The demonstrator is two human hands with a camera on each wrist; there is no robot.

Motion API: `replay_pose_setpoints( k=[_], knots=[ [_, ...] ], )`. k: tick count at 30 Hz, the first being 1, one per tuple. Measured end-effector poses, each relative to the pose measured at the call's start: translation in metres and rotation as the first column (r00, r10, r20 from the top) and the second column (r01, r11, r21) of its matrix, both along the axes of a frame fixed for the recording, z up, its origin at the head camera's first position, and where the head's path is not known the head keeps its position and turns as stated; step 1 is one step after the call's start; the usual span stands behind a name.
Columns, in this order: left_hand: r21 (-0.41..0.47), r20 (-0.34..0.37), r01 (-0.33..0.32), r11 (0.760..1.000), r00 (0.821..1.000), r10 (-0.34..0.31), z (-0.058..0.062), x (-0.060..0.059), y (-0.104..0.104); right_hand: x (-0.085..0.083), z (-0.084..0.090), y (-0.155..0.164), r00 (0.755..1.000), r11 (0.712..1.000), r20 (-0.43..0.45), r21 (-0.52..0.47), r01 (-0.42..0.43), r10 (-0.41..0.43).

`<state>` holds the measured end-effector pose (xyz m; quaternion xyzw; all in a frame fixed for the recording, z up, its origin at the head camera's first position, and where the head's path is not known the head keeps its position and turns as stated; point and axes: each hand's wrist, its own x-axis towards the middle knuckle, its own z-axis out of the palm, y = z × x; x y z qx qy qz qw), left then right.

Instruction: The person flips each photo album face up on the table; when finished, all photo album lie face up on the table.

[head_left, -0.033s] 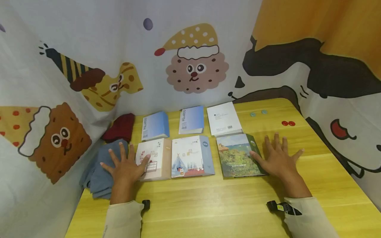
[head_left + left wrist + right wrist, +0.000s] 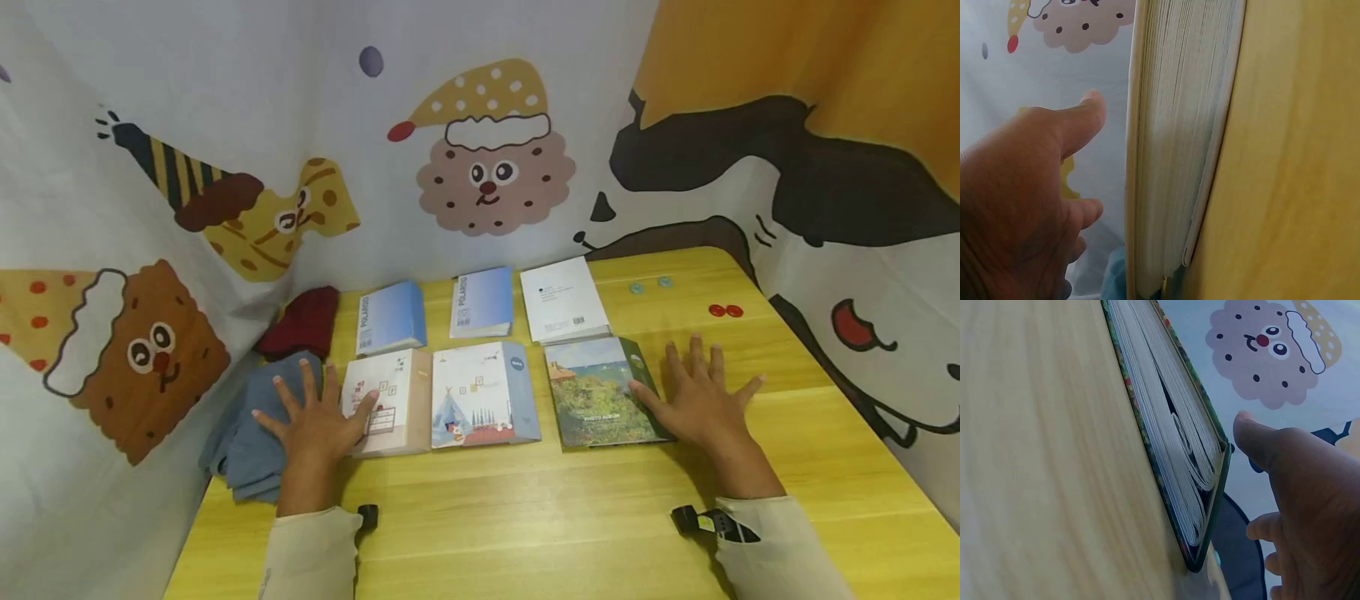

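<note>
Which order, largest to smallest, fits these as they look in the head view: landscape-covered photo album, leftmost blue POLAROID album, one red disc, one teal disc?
1. Landscape-covered photo album
2. Leftmost blue POLAROID album
Smallest, unranked: red disc and teal disc; they look nearly alike, and the teal one lies farther from the camera.

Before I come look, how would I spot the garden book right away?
Start at the yellow table. In the near row of books, go to the right end. The garden book shows green bushes below blue sea, while the tent book beside it and white book behind it look mostly white.
</note>
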<state>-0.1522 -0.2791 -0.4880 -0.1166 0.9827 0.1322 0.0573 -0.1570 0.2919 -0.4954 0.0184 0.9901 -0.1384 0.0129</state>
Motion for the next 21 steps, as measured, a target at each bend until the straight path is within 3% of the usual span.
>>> replay_pose_setpoints(
  k=[13, 21],
  knots=[
    [-0.003, -0.010, 0.024, 1.000, 1.000, -0.024, 0.010, -0.004, 0.007, -0.002, 0.006, 0.000, 1.000, 1.000, -0.007, 0.001, 0.001, -0.001],
    [-0.020, -0.011, 0.064, 0.998, 0.998, -0.064, 0.007, -0.001, 0.016, -0.001, 0.002, 0.000, 1.000, 1.000, 0.014, -0.006, -0.016, 0.016]
  ],
)
